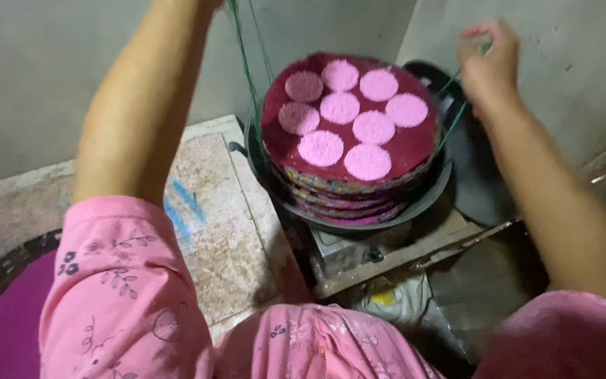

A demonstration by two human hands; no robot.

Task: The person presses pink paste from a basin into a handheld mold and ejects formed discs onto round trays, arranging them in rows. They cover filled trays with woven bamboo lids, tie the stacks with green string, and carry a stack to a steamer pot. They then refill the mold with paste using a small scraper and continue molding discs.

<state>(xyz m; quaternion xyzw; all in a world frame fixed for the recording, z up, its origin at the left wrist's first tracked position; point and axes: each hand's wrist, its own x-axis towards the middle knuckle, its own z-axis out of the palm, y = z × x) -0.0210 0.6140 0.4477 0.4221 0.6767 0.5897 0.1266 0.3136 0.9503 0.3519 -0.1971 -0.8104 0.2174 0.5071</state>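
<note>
- The right hand (489,67) pinches green strings (450,112) above the pan's right side.
- The left hand is out of frame, so I cannot tell its grip.
- The top round tray (415,151) holds pink discs (339,107), stacked in a dark pan (429,196).

Your sleeve (117,295) is pink with a dark floral print. The discs (340,107) are pale pink on a deep magenta tray (415,151); its rim shows multicoloured patterning. The cords (247,70) are green, the pan (387,214) black, the slab (212,231) speckled beige with blue streaks.
</note>
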